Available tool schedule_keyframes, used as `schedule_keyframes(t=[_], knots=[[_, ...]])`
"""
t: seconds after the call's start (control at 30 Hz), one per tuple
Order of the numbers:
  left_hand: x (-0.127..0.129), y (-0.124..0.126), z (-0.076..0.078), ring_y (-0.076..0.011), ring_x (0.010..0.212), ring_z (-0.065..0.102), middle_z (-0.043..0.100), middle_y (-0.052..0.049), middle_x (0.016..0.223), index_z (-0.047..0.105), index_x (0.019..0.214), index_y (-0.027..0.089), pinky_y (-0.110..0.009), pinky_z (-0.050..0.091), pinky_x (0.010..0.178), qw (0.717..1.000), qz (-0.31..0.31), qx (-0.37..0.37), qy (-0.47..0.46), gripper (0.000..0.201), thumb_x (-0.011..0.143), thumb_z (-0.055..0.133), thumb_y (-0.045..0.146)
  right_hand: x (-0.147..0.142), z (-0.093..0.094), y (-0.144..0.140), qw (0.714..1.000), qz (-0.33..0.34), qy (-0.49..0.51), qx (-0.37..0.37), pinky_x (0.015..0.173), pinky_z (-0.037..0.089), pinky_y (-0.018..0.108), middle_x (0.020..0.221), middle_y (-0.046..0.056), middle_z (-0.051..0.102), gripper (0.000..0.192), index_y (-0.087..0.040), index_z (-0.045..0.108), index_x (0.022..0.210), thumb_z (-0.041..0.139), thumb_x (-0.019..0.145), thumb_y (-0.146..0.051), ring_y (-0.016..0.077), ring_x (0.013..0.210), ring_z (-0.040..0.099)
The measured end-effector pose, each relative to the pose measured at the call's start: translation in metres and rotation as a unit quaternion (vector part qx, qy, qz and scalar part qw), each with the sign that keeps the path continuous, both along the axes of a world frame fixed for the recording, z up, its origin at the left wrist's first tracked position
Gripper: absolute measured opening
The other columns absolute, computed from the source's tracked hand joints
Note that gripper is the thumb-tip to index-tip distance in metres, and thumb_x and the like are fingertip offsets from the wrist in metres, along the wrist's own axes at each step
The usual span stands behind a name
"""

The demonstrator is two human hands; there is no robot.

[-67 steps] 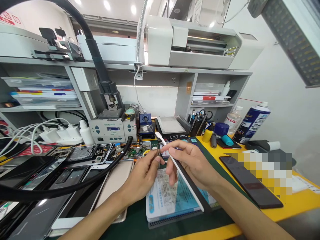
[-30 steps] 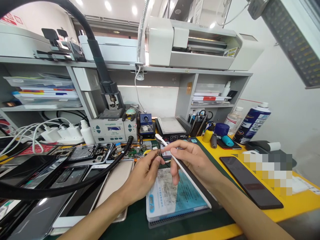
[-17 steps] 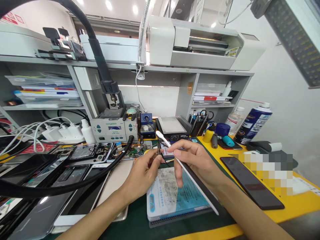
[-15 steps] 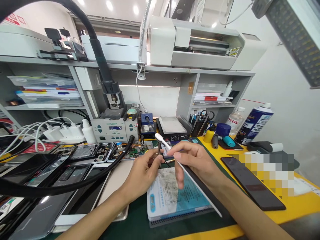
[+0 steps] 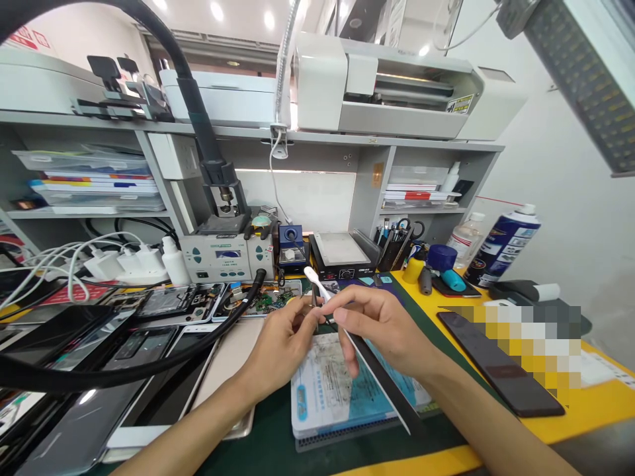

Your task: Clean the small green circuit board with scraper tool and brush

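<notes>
Near the table's front edge, the left hand (image 5: 280,347) pinches tweezers (image 5: 314,305) at a phone's (image 5: 377,370) top edge; the right hand (image 5: 384,324) grips that phone, tilted above a booklet (image 5: 322,396) (work looks midway, the phone not laid down).

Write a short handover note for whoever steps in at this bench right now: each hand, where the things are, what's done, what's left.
Left hand: pinching dark tweezers, tips up.
Right hand: holding a phone tilted on edge, with a white pry tool pinched at its top corner.
Both are above the blue-and-white booklet on the green mat.
Done: the pictures don't show whether any part is loose yet.
Left: work at the top corner looks unfinished; keep the phone supported.
</notes>
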State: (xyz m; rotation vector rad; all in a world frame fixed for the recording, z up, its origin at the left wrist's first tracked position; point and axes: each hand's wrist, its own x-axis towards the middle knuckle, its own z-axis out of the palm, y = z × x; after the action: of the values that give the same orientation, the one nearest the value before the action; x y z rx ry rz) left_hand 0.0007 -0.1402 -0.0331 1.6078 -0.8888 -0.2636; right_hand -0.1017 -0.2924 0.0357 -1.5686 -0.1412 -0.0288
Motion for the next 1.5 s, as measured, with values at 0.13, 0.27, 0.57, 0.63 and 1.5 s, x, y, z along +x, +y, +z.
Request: schedule_keyframes(t=[0.13, 0.27, 0.57, 0.63, 1.5], knots=[[-0.0002, 0.0000, 0.0004, -0.0135, 0.057, 0.049, 0.053, 0.004, 0.064, 0.060, 0.093, 0.017, -0.025, 0.037, 0.052, 1.000, -0.002, 0.000, 0.004, 0.031, 0.100, 0.050, 0.046, -0.0009, -0.0011, 0.0002, 1.000, 0.015, 0.002, 0.014, 0.046, 0.056, 0.019, 0.061, -0.002, 0.070, 0.020, -0.016, 0.068, 0.107, 0.063, 0.097, -0.033, 0.0101, 0.045, 0.066], [-0.0010, 0.0000, 0.0000, -0.0136, 0.056, 0.050, 0.053, 0.004, 0.064, 0.059, 0.094, 0.017, -0.024, 0.036, 0.051, 1.000, -0.002, 0.001, 0.008, 0.031, 0.100, 0.049, 0.046, -0.0002, -0.0018, -0.0004, 0.999, 0.032, 0.017, 0.017, 0.045, 0.056, 0.018, 0.060, -0.002, 0.070, 0.021, -0.015, 0.068, 0.108, 0.062, 0.098, -0.033, 0.0097, 0.043, 0.065], [-0.0009, -0.0011, 0.0017, -0.0128, 0.055, 0.051, 0.058, 0.003, 0.067, 0.054, 0.089, 0.019, -0.024, 0.039, 0.052, 1.000, 0.000, -0.004, 0.012, 0.030, 0.101, 0.048, 0.045, -0.0002, 0.0014, -0.0041, 0.998, 0.019, 0.022, 0.055, 0.045, 0.055, 0.017, 0.062, 0.000, 0.072, 0.019, -0.016, 0.068, 0.105, 0.061, 0.098, -0.032, 0.0104, 0.043, 0.066], [-0.0004, -0.0009, 0.0013, -0.0127, 0.055, 0.050, 0.057, 0.003, 0.066, 0.054, 0.089, 0.019, -0.024, 0.038, 0.052, 1.000, 0.001, -0.004, 0.008, 0.028, 0.101, 0.048, 0.044, -0.0006, 0.0024, -0.0041, 0.998, 0.014, 0.015, 0.061, 0.044, 0.054, 0.017, 0.061, -0.001, 0.071, 0.019, -0.016, 0.068, 0.104, 0.061, 0.098, -0.032, 0.0104, 0.042, 0.066], [0.0019, -0.0012, -0.0032, -0.0136, 0.056, 0.052, 0.057, 0.004, 0.063, 0.058, 0.102, 0.019, -0.025, 0.038, 0.056, 1.000, 0.001, 0.002, 0.013, 0.030, 0.105, 0.043, 0.045, 0.0009, 0.0042, 0.0003, 0.997, -0.038, 0.040, 0.051, 0.041, 0.050, 0.018, 0.052, -0.002, 0.065, 0.018, -0.015, 0.071, 0.100, 0.062, 0.094, -0.029, 0.0096, 0.036, 0.058]])
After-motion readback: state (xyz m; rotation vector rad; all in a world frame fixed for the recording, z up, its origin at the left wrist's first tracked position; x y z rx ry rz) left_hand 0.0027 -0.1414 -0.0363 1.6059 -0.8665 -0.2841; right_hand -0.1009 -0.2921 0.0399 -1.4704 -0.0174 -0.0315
